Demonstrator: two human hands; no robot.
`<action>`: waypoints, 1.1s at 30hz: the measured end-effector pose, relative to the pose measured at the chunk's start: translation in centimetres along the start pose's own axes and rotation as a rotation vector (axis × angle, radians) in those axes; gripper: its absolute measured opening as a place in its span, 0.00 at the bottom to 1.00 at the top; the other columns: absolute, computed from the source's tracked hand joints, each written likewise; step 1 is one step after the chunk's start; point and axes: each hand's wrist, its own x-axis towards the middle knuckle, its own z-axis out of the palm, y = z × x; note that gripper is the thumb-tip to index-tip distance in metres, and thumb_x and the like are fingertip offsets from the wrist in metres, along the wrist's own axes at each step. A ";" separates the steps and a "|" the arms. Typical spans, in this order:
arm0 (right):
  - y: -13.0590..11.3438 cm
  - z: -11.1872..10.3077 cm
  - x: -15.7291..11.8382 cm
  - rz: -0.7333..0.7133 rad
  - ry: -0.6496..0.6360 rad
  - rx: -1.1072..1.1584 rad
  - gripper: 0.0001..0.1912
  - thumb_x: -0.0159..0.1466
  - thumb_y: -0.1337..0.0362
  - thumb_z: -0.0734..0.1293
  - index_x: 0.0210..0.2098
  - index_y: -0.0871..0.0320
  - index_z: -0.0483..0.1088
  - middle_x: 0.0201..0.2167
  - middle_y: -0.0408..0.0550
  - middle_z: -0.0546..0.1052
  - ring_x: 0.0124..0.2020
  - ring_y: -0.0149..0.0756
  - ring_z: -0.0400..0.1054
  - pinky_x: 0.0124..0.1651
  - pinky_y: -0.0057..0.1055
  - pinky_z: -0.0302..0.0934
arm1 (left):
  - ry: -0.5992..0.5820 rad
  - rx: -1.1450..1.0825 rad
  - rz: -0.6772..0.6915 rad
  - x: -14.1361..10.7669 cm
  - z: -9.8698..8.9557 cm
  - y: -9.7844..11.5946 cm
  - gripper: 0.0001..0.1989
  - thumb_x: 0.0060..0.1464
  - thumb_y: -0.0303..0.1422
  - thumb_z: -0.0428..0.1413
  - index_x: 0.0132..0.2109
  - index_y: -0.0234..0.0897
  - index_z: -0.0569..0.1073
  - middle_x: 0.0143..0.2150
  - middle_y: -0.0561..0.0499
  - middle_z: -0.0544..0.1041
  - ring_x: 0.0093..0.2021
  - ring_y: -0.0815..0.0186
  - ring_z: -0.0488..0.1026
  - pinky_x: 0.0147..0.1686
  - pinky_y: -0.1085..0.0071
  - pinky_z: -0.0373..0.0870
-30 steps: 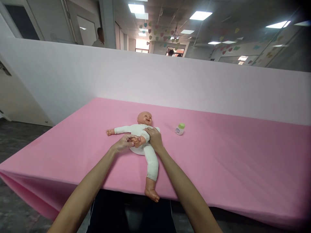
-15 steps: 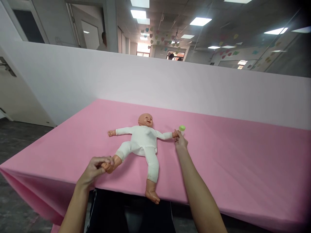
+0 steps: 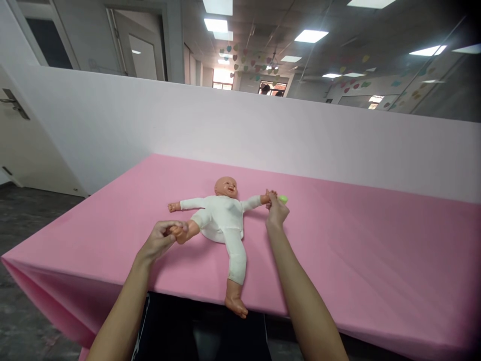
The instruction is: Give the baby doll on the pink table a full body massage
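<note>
On its back on the pink tablecloth lies a baby doll (image 3: 221, 213) with a white cloth body, its head towards the wall. My left hand (image 3: 161, 238) is closed around the doll's foot (image 3: 181, 233) on the left side, and that leg is bent up towards the body. The doll's other leg (image 3: 236, 255) stretches straight towards me, its foot at the table's near edge. With my right hand (image 3: 277, 210) I grip the doll's hand (image 3: 267, 196) on the right side. Just behind my fingers shows a small light-green object (image 3: 283, 199), partly hidden.
The pink-covered table (image 3: 376, 250) extends far to the right. Behind it rises a white low wall (image 3: 263, 130) with glass above. A door (image 3: 22, 135) stands at the left. Beneath the near edge are my dark-clothed legs (image 3: 169, 326). Heads of people (image 3: 265, 89) show far back.
My left hand has pushed the doll's foot up and to the right, bending the leg. My right hand has raised the doll's hand slightly, now covering more of the green object.
</note>
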 end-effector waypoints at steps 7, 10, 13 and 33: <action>0.3 4.2 -6.9 -0.493 -0.585 -0.532 0.12 0.67 0.58 0.68 0.42 0.52 0.84 0.33 0.45 0.83 0.34 0.39 0.72 0.41 0.33 0.64 | -0.221 -0.025 -0.105 6.7 3.3 -2.3 0.22 0.47 0.43 0.72 0.45 0.34 0.84 0.43 0.39 0.79 0.47 0.54 0.76 0.48 0.61 0.73; 1.8 4.4 -7.8 -0.646 -0.819 -0.671 0.13 0.68 0.65 0.64 0.41 0.51 0.83 0.37 0.45 0.84 0.37 0.40 0.72 0.45 0.34 0.61 | -0.306 0.007 -0.149 7.5 3.5 -3.8 0.21 0.46 0.43 0.73 0.44 0.34 0.84 0.43 0.41 0.79 0.44 0.56 0.75 0.45 0.64 0.72; 2.5 4.2 -7.7 -0.703 -0.907 -0.717 0.14 0.68 0.68 0.63 0.40 0.53 0.81 0.39 0.46 0.84 0.38 0.41 0.72 0.46 0.34 0.59 | -0.355 0.045 -0.181 7.6 3.3 -4.9 0.23 0.45 0.46 0.73 0.43 0.33 0.84 0.39 0.43 0.79 0.41 0.58 0.74 0.42 0.66 0.70; 2.7 -2.8 2.9 0.215 0.098 -0.066 0.17 0.46 0.63 0.84 0.31 0.62 0.78 0.20 0.37 0.73 0.21 0.25 0.61 0.24 0.25 0.62 | 0.130 -0.024 -0.122 -5.1 -0.8 -0.4 0.20 0.44 0.43 0.74 0.40 0.34 0.84 0.41 0.40 0.82 0.44 0.54 0.79 0.45 0.63 0.76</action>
